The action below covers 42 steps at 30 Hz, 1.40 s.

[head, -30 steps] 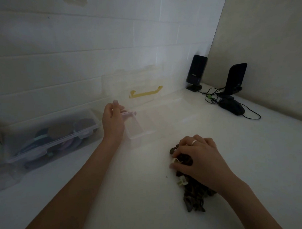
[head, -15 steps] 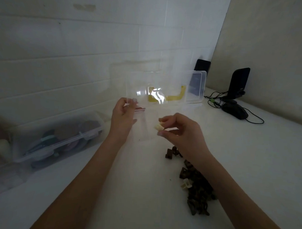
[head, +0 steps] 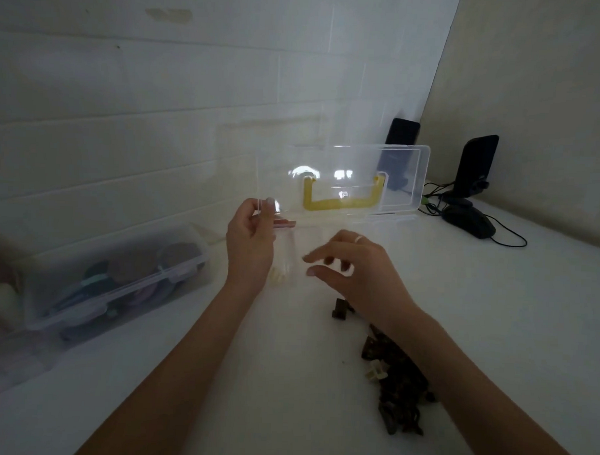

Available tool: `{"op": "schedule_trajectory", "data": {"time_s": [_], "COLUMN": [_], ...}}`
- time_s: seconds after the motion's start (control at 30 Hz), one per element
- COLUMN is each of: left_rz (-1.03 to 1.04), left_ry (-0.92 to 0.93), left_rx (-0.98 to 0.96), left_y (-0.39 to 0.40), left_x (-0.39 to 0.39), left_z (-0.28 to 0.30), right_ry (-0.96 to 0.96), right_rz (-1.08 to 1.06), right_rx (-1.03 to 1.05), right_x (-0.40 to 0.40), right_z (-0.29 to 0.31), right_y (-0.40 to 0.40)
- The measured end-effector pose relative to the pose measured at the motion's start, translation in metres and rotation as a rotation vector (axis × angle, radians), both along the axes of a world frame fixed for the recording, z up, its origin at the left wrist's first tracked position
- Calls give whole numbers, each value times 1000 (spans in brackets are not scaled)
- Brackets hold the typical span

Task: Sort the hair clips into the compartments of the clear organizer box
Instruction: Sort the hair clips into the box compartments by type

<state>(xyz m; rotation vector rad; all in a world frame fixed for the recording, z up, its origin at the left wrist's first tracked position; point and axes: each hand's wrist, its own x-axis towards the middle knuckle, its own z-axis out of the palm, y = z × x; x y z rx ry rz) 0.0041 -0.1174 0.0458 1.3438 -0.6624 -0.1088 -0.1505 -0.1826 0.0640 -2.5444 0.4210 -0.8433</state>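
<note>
The clear organizer box [head: 406, 169] with a yellow handle [head: 343, 203] is open, its lid upright. My left hand [head: 252, 242] pinches the box's left edge near a reddish latch. A cream hair clip [head: 278, 276] lies inside the leftmost compartment, seen faintly through the plastic. My right hand [head: 355, 266] hovers over the box with fingers spread and nothing in them. A pile of dark brown hair clips [head: 397, 384] lies on the white table under my right forearm, with one cream clip [head: 375, 371] on it and a small brown clip [head: 340, 310] apart.
A long clear storage bin [head: 96, 288] with round coloured items stands at the left by the wall. Two black speakers [head: 476, 165] and a black mouse [head: 469, 223] with cables sit at the back right corner.
My right hand lifted a cream clip from the pile, carried it to the box and let it go into the leftmost compartment. The box's lid has swung upright.
</note>
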Motion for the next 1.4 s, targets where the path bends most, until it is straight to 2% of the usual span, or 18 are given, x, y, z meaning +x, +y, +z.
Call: {"op": "schedule_trajectory", "data": {"time_s": [0.1, 0.2, 0.43, 0.63, 0.83, 0.97, 1.23, 1.33, 1.4], "left_rz": [31, 59, 85, 74, 71, 75, 59, 47, 38], "left_ry": [2, 3, -21, -28, -15, -7, 15, 18, 18], "left_rx": [9, 7, -6, -1, 14, 19, 18, 16, 20], "left_y": [-3, -5, -3, -2, -1, -1, 0, -1, -1], "left_x": [1, 1, -3, -3, -3, -3, -3, -2, -3], "left_z": [-2, -3, -4, -4, -1, -1, 0, -1, -1], "right_ry": [176, 343, 441, 374, 142, 55, 23, 15, 61], "right_rz": [41, -51, -112, -101, 8, 41, 80, 75, -3], "right_rx": [-41, -173, -280, -197, 215, 320, 224, 107, -28], "right_x": [-25, -41, -40, -40, -41, -38, -14, 8, 24], "right_z": [0, -8, -13, -22, -17, -12, 1, 8, 8], "right_y": [-12, -17, -8, -7, 1, 2, 7, 10, 12]}}
